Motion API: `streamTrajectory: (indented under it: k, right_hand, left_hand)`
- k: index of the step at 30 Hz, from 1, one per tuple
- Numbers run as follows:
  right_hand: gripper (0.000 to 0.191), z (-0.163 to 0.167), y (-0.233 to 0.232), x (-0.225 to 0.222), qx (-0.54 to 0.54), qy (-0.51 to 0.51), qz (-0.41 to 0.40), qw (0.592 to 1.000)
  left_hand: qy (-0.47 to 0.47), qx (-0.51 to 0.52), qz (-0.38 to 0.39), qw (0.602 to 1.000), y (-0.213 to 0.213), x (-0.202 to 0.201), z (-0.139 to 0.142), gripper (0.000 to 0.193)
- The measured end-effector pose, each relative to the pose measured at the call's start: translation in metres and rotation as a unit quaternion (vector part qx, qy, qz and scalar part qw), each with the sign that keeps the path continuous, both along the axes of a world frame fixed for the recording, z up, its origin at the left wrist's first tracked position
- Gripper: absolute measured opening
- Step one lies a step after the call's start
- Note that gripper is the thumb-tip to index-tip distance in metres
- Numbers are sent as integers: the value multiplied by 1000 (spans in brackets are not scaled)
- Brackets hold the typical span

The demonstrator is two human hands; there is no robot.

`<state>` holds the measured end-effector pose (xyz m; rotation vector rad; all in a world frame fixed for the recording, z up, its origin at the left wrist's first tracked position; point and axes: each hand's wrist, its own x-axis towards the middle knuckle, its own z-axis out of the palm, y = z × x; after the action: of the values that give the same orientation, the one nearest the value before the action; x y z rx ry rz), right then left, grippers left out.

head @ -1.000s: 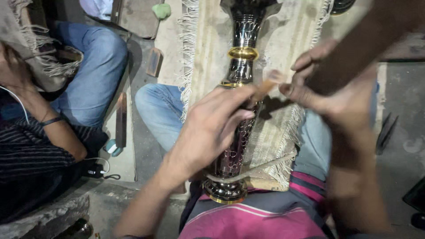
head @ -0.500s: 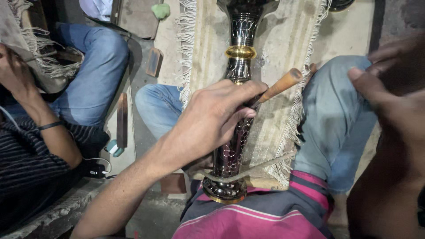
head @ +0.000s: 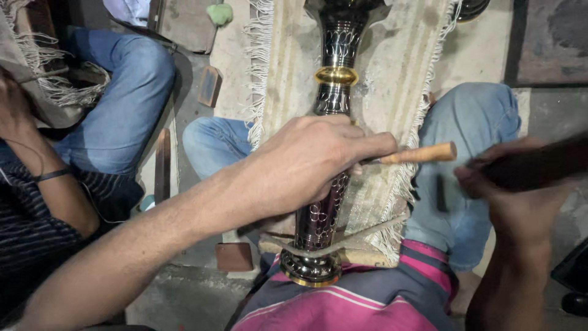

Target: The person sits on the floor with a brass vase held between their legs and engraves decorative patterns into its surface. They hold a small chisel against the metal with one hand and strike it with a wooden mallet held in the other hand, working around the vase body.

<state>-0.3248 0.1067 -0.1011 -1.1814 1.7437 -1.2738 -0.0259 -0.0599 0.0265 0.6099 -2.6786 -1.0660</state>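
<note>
The left hand pinches a wooden-handled tool against the tall dark metal vase lying across the lap. The right hand is blurred; I cannot tell its fingers. The tool could slip and scratch.

A fringed beige mat carries the dark engraved metal vase; bare concrete floor around.
</note>
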Motion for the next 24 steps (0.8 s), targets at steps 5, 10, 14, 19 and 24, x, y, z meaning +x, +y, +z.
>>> streamTrajectory:
  k: [5,10,14,19,24]
  right_hand:
    - [38,6,17,30,-49,-119,-120,984]
    - [34,0,34,52,-46,62,-154,985]
    - [29,-27,51,54,0,259,-132,957]
    - [41,-59,62,55,13,151,-191,970]
    - [57,-62,65,58,-140,57,-187,971]
  left_hand:
    - [-19,2,-62,998,-10,-2,1,54]
    - [3,-22,-133,991,-21,-8,-1,51]
    - [-85,15,-172,981,-24,-17,-2,37]
    - [-75,-27,-218,973,-30,-19,1,34]
    - [-64,-14,-247,967,-35,-16,3,33]
